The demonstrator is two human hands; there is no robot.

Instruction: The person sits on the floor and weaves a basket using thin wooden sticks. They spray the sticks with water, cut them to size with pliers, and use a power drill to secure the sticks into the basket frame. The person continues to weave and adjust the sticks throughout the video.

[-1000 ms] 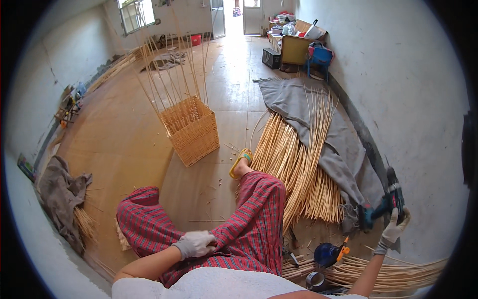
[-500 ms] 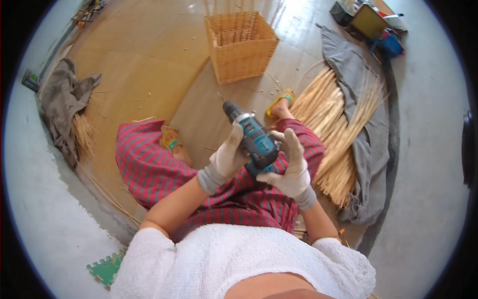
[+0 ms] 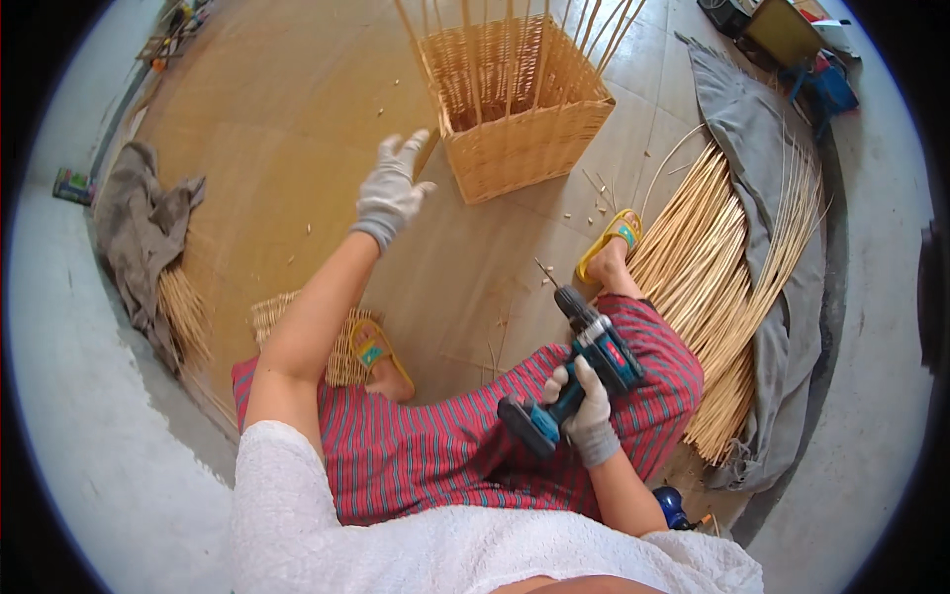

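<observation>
Out on the floor (image 3: 247,148) beyond the person's knees, I have the square wicker basket (image 3: 529,148) standing mouth upward, long bare stakes (image 3: 471,59) rising from it. I read that upright stance as leaving rim and stakes easy to get at from this side. From where I watch, the gloved left hand (image 3: 396,188) is stretched toward the basket's near left corner, fingers spread and gripping nothing; it looks just beside the wall, though I cannot tell its height over the floor. I see the gloved right hand (image 3: 584,406) wrapped round the handle of a cordless drill (image 3: 599,346) above the striped trousers (image 3: 426,455), the thin bit (image 3: 544,269) aimed forward and a little left, which I take as keeping its tip clear of the legs. Bundled wicker rods (image 3: 693,267) lie beside the right sandal (image 3: 612,240), partly under a grey cloth (image 3: 732,119), probably for shelter within easy reach. Over by the left sandal (image 3: 374,348) I make out a flat woven panel (image 3: 342,368), part hidden by the forearm (image 3: 317,307), so I cannot judge why it rests there.
</observation>
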